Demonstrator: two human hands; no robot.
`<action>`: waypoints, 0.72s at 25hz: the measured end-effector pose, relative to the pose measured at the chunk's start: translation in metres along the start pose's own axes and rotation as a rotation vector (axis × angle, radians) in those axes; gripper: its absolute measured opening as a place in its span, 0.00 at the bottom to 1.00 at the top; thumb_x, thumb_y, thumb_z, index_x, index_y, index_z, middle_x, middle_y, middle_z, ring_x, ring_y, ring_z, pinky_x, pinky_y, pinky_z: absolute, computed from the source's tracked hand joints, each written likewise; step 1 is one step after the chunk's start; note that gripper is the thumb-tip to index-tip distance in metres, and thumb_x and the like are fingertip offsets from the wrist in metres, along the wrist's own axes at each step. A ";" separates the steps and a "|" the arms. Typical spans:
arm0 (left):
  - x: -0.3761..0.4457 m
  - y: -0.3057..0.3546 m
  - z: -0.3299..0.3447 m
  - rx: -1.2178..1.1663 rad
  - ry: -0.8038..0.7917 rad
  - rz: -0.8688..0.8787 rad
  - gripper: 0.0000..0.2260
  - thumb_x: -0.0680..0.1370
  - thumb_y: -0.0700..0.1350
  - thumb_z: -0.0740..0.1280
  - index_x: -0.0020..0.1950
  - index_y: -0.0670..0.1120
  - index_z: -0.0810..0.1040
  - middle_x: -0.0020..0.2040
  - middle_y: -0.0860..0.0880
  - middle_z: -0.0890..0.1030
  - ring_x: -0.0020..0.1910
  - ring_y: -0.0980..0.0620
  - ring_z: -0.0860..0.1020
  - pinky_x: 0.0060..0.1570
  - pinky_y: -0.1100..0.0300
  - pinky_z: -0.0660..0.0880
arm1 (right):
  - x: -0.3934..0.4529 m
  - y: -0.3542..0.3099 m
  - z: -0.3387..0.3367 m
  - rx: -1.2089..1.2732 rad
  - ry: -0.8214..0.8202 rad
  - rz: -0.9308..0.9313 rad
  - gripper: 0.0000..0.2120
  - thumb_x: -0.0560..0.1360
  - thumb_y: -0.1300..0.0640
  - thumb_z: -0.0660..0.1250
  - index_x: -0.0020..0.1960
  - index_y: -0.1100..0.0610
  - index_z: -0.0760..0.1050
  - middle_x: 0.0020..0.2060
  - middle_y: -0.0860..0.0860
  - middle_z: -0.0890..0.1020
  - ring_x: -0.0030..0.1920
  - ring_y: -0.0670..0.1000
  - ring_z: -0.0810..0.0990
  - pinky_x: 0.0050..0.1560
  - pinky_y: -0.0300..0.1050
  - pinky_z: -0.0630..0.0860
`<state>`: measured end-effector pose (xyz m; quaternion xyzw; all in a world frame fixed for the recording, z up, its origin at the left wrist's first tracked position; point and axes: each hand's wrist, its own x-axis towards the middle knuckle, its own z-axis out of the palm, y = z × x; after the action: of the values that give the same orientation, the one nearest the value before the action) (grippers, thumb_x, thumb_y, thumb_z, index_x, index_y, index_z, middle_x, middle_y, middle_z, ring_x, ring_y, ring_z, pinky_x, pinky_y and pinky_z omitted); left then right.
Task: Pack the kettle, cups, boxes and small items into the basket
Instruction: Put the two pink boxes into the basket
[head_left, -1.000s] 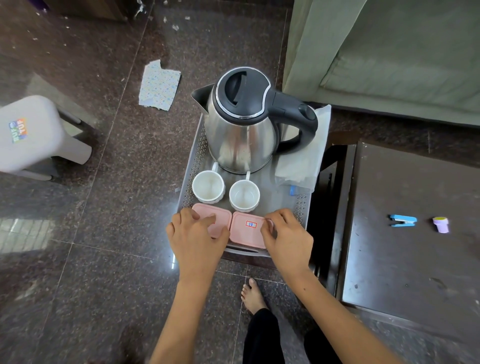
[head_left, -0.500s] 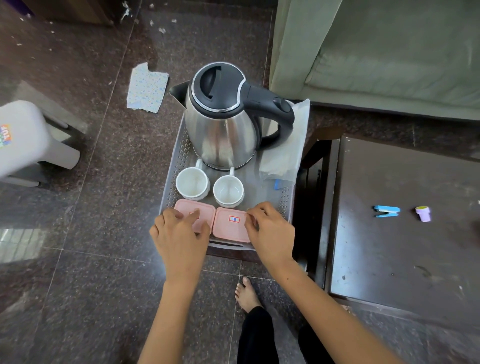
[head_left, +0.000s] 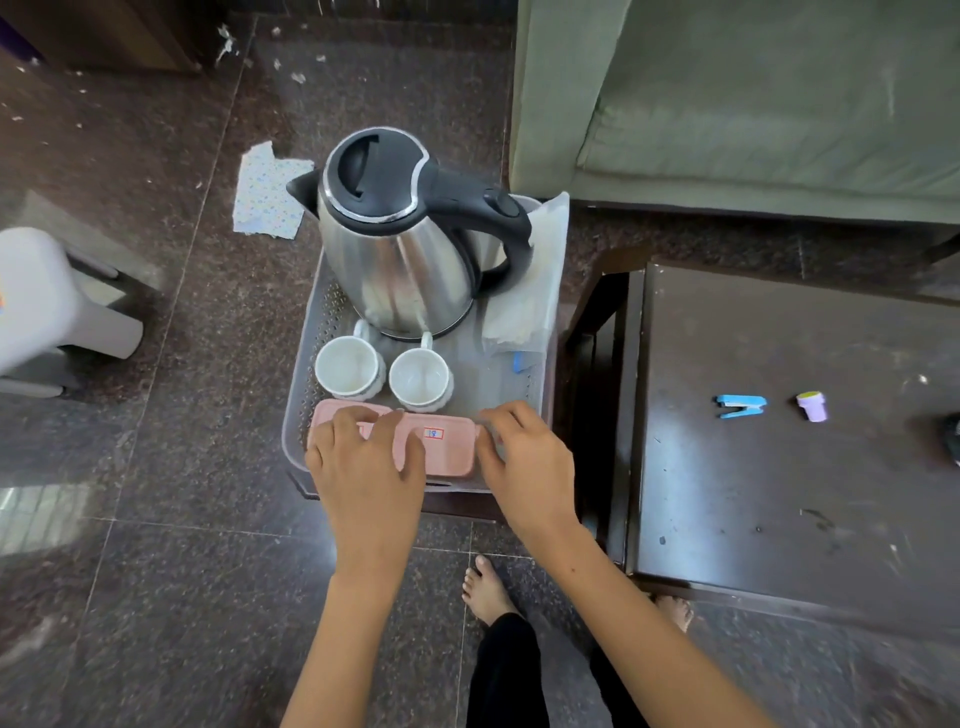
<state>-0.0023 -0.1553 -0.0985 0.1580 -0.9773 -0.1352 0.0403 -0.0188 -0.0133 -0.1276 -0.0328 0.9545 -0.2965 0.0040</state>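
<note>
A grey perforated basket (head_left: 306, 353) holds a steel kettle (head_left: 400, 249) with a black lid and handle at its far end. Two white cups (head_left: 347, 366) (head_left: 420, 379) stand in front of the kettle. Along the near wall lie two pink boxes side by side. My left hand (head_left: 363, 467) covers most of the left pink box (head_left: 326, 415), fingers bent over its lid. My right hand (head_left: 524, 462) grips the right end of the right pink box (head_left: 449, 452), which has a small label.
A clear bag (head_left: 530, 280) leans in the basket's right side, above a small blue item (head_left: 519, 361). A blue clip (head_left: 740, 405) and a purple cap-like item (head_left: 811, 406) lie on the dark table (head_left: 779, 493) at right. Sofa behind, white stool (head_left: 47, 301) left, my bare foot (head_left: 488, 592) below.
Both hands stay on the pink boxes. My left hand has slid further over the left box; the boxes sit tight together at the near wall.
</note>
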 end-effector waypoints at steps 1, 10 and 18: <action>-0.002 0.013 -0.003 -0.037 -0.001 0.020 0.14 0.72 0.49 0.64 0.52 0.46 0.83 0.50 0.42 0.77 0.50 0.41 0.71 0.51 0.51 0.61 | -0.004 0.006 -0.009 0.038 0.040 0.007 0.06 0.74 0.57 0.65 0.48 0.55 0.80 0.45 0.49 0.81 0.39 0.50 0.80 0.30 0.45 0.77; -0.084 0.223 0.043 -0.293 -0.132 0.358 0.08 0.73 0.47 0.69 0.51 0.48 0.82 0.49 0.48 0.76 0.49 0.45 0.72 0.50 0.55 0.63 | -0.063 0.183 -0.145 0.099 0.261 0.346 0.03 0.73 0.57 0.69 0.45 0.53 0.81 0.42 0.47 0.82 0.34 0.48 0.81 0.34 0.48 0.79; -0.250 0.487 0.128 -0.434 -0.427 0.570 0.10 0.73 0.50 0.66 0.50 0.48 0.82 0.48 0.49 0.78 0.48 0.45 0.75 0.48 0.52 0.69 | -0.172 0.416 -0.325 -0.047 0.227 0.702 0.07 0.75 0.55 0.65 0.49 0.52 0.80 0.47 0.48 0.82 0.43 0.50 0.82 0.41 0.45 0.77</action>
<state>0.0741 0.4019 -0.0952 -0.1627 -0.9171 -0.3513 -0.0950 0.1194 0.5235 -0.0974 0.3295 0.9086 -0.2567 -0.0011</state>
